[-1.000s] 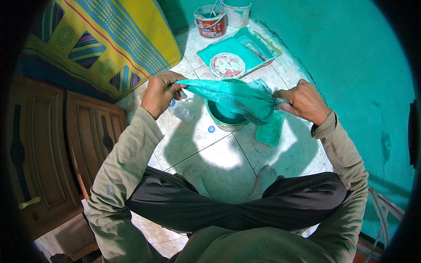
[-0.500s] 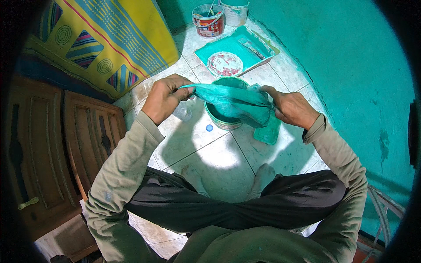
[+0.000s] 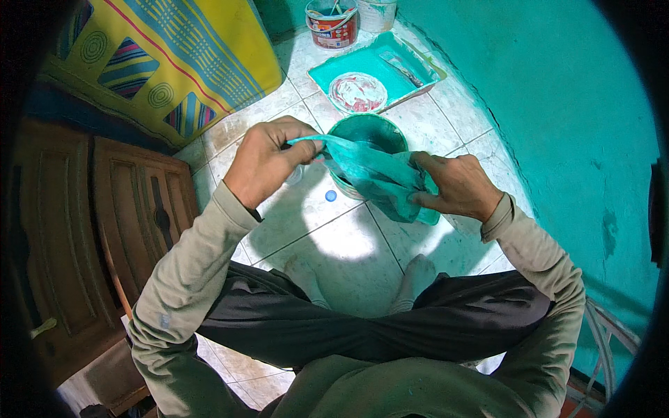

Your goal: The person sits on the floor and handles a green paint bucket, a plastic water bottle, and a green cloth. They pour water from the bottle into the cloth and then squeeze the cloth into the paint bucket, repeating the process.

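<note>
A thin, green-stained cloth (image 3: 369,167) is stretched between my two hands. My left hand (image 3: 274,157) pinches its left end between thumb and fingers. Its right end is gripped by my right hand (image 3: 458,184), thumb below and fingers on top. The cloth hangs over the near side of a round bucket (image 3: 366,125) with green paint on its rim and inside. Part of the bucket is hidden behind the cloth. On the tiles near the bucket lies a small blue bottle cap (image 3: 331,196). A clear plastic object (image 3: 295,175) shows partly beneath my left hand.
Beyond the bucket lie a green-coated paint tray (image 3: 390,52) and a round, paint-smeared lid (image 3: 357,93). A red-labelled pail (image 3: 332,28) and a white bucket (image 3: 378,14) stand farther back. Wooden doors (image 3: 143,209) and a yellow patterned cloth (image 3: 202,56) are left; a green wall (image 3: 557,104) is right.
The cloth has come slightly nearer to me and tilted, its right part hanging lower. More of the bucket's opening shows behind it. Both hands still hold its ends.
</note>
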Tool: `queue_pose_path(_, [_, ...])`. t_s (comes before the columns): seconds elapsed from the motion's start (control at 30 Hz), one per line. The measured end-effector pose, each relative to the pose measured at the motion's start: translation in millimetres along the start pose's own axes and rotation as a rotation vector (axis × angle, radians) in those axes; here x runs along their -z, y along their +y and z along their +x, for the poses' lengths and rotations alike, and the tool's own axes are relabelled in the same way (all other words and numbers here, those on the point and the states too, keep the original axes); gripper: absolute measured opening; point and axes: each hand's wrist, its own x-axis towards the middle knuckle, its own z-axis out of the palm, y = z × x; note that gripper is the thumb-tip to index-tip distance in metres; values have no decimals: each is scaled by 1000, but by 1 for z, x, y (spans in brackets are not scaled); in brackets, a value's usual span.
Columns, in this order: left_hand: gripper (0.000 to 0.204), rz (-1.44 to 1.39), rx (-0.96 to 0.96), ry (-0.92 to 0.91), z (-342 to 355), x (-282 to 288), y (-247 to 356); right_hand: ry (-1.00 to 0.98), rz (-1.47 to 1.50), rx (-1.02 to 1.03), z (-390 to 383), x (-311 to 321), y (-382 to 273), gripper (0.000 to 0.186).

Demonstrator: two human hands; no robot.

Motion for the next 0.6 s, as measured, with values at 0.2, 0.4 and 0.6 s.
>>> queue_pose_path(0.2, [18, -112, -52, 14, 4, -14, 6, 173, -85, 63, 0, -5, 3, 57])
queue_pose_path(0.4, [17, -123, -72, 2, 18, -18, 13, 255, 34, 119, 18, 24, -39, 78])
queue_pose_path(0.6, [18, -215, 9, 37, 23, -16, 18, 93, -108, -75, 19, -31, -6, 75])
